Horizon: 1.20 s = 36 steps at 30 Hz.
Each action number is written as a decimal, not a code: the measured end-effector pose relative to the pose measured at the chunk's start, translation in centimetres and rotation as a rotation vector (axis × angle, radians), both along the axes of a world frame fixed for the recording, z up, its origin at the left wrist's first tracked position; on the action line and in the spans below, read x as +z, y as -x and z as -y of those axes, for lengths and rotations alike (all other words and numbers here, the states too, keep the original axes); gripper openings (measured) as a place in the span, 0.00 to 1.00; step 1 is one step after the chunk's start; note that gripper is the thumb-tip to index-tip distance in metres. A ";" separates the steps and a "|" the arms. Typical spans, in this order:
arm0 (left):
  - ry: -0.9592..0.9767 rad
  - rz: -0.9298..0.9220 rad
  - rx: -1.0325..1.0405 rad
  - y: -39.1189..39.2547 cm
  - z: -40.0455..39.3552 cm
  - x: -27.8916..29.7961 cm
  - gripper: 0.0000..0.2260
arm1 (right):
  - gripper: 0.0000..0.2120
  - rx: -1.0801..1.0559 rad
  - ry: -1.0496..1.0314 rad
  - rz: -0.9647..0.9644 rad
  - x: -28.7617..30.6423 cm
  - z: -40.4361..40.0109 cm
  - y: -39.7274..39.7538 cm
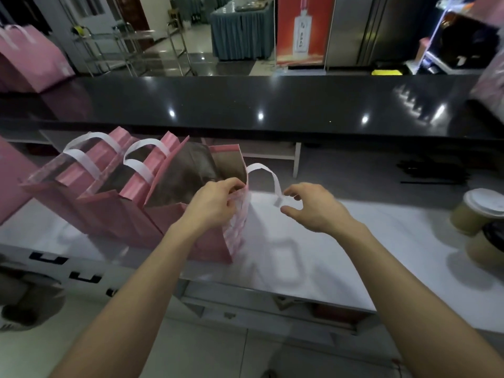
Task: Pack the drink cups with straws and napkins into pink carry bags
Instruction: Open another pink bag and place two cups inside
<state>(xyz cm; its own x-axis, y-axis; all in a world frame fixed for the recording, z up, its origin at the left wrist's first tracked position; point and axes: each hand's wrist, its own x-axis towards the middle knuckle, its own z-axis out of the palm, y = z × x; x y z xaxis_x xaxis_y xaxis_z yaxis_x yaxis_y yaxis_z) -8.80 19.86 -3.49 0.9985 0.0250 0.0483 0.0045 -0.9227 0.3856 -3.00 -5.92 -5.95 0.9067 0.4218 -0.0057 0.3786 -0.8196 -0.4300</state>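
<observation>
Nearest, the left hand (215, 205) pinches the near rim of the open pink bag (191, 214) standing on the table (354, 241). The right hand (311, 205), fingers loosely spread and seemingly empty, hovers just beside its white handle (268, 175). The cups (480, 211) sit well apart to the right, nearer that hand.

No legible text anywhere — the red poster (305, 30) in the background shows a white bottle bearing small marks too blurred to read, the black marks (49, 259) on the front edge of the table (313, 241) cannot be made out, and the pink bags (131, 208) show no readable print.
</observation>
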 end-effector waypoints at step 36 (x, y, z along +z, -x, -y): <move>0.184 -0.020 -0.043 -4.8 -6.3 -0.2 0.18 | 0.08 -0.610 -0.021 0.148 3.4 -0.7 0.6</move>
<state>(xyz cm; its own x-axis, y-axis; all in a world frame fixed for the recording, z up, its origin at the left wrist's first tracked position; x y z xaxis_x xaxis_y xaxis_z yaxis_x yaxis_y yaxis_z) -4.04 26.11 -3.70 0.9996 -0.0110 0.0273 -0.0242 -0.8363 0.5477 -3.60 -5.25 -2.58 0.9747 -0.1729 0.1414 -0.0975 -0.8989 -0.4271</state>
